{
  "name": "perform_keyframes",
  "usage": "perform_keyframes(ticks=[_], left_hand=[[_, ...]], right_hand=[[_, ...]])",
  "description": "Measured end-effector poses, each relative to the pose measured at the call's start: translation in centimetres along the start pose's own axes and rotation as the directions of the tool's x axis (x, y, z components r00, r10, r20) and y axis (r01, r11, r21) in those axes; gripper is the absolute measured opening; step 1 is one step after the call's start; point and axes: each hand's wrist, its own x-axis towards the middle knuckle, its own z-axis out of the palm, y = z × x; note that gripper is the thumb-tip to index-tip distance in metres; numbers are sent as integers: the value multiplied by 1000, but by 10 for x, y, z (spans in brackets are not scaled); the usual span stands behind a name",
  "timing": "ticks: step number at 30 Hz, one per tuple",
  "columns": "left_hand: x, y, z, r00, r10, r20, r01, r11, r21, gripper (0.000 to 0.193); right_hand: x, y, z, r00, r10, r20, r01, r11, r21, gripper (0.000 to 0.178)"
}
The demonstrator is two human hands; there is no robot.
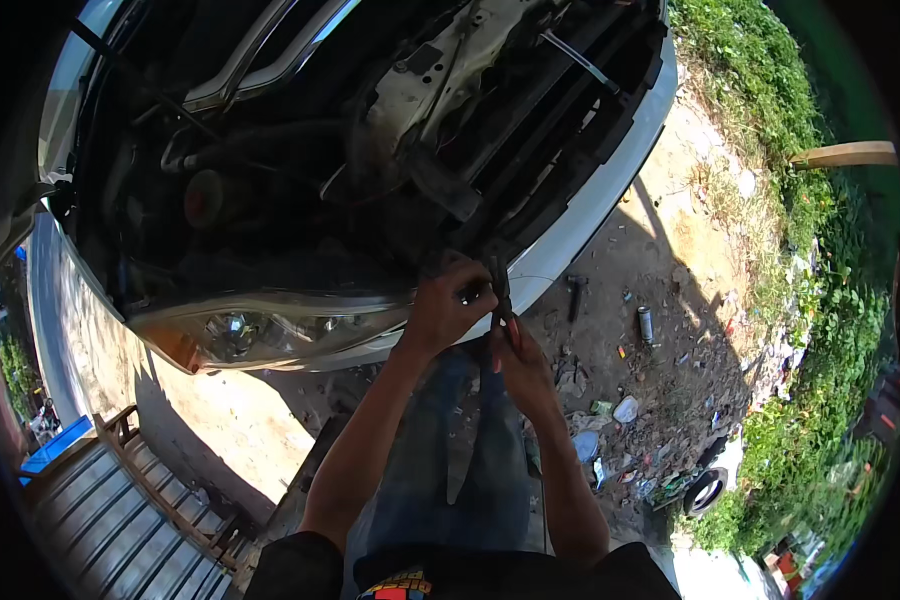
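Note:
At the front edge of a white car [610, 208] with its engine bay exposed, both my hands are close together. My right hand [523, 372] is closed around the red handles of dark pliers [503, 298], whose jaws point up toward the car. Just left of the pliers, my left hand [446, 308] has its fingers curled in a pinch. Something small and dark shows between those fingers, too hidden to name. A thin wire sticks out to the right near the jaws. Beneath my left forearm's side lies the car's headlight [260, 328].
A metal bar tool [582, 62] rests across the front grille area. On the littered ground to the right are a spray can [645, 325], a dark tool [576, 298] and a tyre [705, 492]. A slatted bench [120, 515] stands lower left; green plants [820, 400] line the right.

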Motion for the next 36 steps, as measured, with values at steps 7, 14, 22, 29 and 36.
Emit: perform_keyframes(ticks=[7,14,22,29,36], left_hand=[[1,-5,-4,997,71,5,-71,997,-34,16],[0,-8,-13,993,107,50,-106,994,-8,15],[0,-5,-17,983,140,120,-151,985,85,19],[0,-8,-14,991,108,77,-107,994,-14,17],[-6,-10,-9,994,104,20,-105,992,72,16]], right_hand=[[6,8,6,998,-51,-30,50,998,-28,35],[6,13,12,983,-153,-105,147,987,-63,28],[3,-4,6,988,-5,-153,-10,995,-95,35],[6,-3,8,981,134,-141,-142,989,-46,37],[10,21,19,974,-106,-198,69,980,-187,28]])
